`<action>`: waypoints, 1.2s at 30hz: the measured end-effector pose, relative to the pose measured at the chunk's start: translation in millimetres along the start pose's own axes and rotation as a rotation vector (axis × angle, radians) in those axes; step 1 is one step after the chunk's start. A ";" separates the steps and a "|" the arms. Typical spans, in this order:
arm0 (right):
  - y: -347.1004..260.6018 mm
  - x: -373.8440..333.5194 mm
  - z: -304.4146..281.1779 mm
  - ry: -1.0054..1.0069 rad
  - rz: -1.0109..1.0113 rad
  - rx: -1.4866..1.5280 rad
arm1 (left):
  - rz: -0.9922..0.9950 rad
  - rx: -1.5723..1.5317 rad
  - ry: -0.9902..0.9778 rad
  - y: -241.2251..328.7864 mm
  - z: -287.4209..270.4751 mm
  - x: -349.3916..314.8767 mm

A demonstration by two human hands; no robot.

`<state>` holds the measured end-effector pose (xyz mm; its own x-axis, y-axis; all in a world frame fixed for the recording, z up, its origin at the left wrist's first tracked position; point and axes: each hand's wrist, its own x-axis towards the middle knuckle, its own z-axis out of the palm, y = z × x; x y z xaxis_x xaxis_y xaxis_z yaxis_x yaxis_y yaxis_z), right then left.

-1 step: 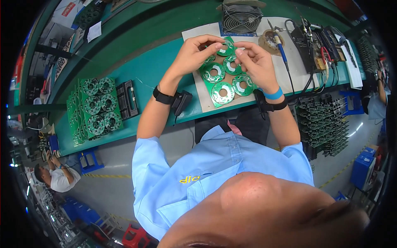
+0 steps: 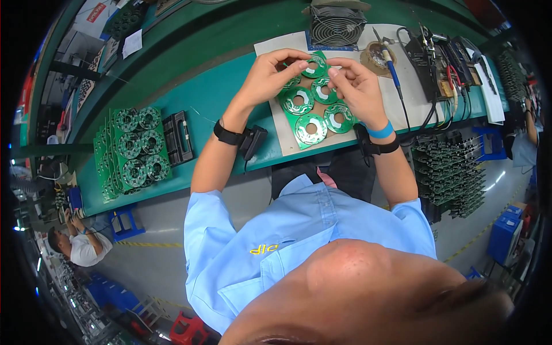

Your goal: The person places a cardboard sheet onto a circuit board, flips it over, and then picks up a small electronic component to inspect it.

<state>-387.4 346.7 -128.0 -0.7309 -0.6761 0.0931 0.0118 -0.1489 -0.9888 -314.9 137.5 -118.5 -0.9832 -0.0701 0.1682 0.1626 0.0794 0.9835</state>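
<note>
A green circuit board panel (image 2: 301, 133) with several ring-shaped boards lies in front of me on a pale sheet. Its far end appears slightly raised between my hands. My left hand (image 2: 269, 77) grips the far left edge, thumb and forefinger closed on the topmost ring. On the opposite side, my right hand (image 2: 361, 89) has its fingers bent together at the same ring's right edge. Any small part between those fingertips is too small to make out. Black bands with small dark devices circle both wrists, and a blue band sits on the right one.
A soldering iron (image 2: 393, 72) rests at a round tin (image 2: 376, 57), right of a fan (image 2: 336, 27). Soldering equipment (image 2: 422, 69) with cables stands further right. Stacked board panels (image 2: 131, 150) and a black case (image 2: 178, 138) occupy the left bench. More boards (image 2: 448, 172) are stacked below right.
</note>
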 end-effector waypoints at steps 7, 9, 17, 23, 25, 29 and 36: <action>0.6 -5.4 6.7 -0.117 -0.160 -0.448 | 0.225 0.630 0.060 0.4 -6.5 -10.9; 0.0 -13.2 -0.6 -0.080 -0.151 -0.471 | 0.235 0.631 0.133 -3.6 -16.4 -14.2; 40.0 -51.1 -49.9 0.191 -0.091 -0.523 | 0.237 0.668 0.437 -41.6 -40.4 -30.9; 45.7 -54.2 -53.0 0.225 -0.031 -0.455 | 0.614 1.140 0.333 -24.7 -25.4 -25.0; 9.2 -47.9 -31.1 0.220 -0.135 -0.582 | 0.686 1.078 0.269 -12.2 -8.1 -20.1; -8.2 -45.5 -10.2 0.110 -0.168 -0.420 | 0.470 0.386 0.058 -0.9 15.1 -18.4; 42.8 -59.0 -69.6 0.192 -0.015 0.258 | -0.073 -0.873 0.244 -51.2 -72.4 -19.2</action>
<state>-391.3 430.4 -184.0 -0.8472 -0.5279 0.0591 0.1551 -0.3524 -0.9229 -298.4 62.9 -167.3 -0.9650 -0.2620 0.0147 0.2026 -0.7082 0.6763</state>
